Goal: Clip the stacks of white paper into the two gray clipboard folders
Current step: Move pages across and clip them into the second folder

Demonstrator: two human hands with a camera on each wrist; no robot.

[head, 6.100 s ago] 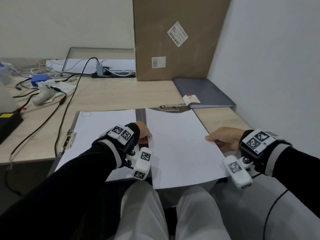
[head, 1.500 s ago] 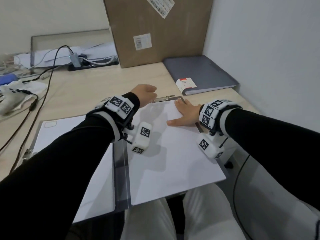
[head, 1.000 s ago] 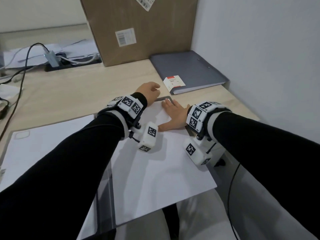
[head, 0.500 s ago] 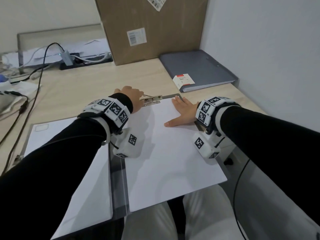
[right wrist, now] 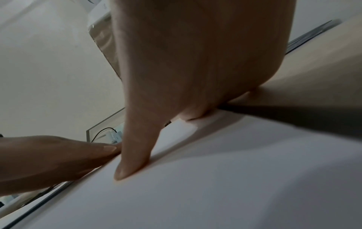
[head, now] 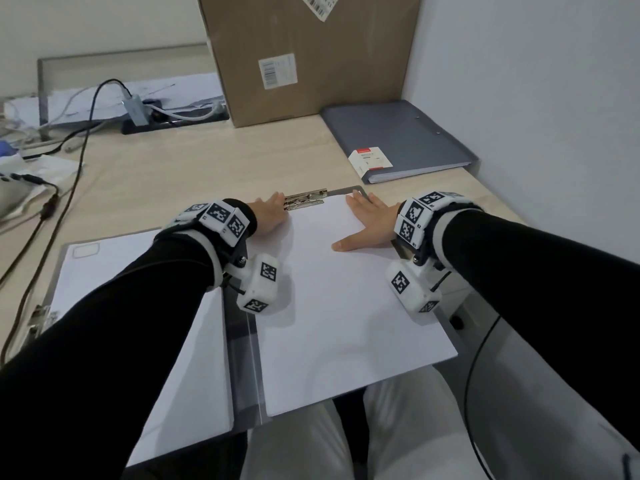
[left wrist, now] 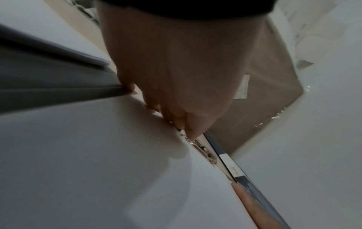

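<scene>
An open gray clipboard folder (head: 242,358) lies on the desk in front of me. A white paper stack (head: 339,306) covers its right panel, and another stack (head: 97,271) covers the left panel. At the top of the right panel sits a metal clip (head: 306,201), over the paper's top edge. My left hand (head: 273,211) has its fingertips on the clip's left end (left wrist: 201,148). My right hand (head: 367,225) lies flat, fingers spread, on the paper's top right corner (right wrist: 235,170). A second gray folder (head: 398,140) lies closed at the back right.
A tall cardboard box (head: 304,53) leans on the back wall. Black cables (head: 69,168) and an adapter (head: 136,109) cross the left of the desk. A small white label box (head: 370,161) rests on the closed folder. The wall runs close along the right side.
Both hands moved from the paper's sides to its top edge. In the last half second my left hand dropped lower at the clip, and the clip now lies down on the paper.
</scene>
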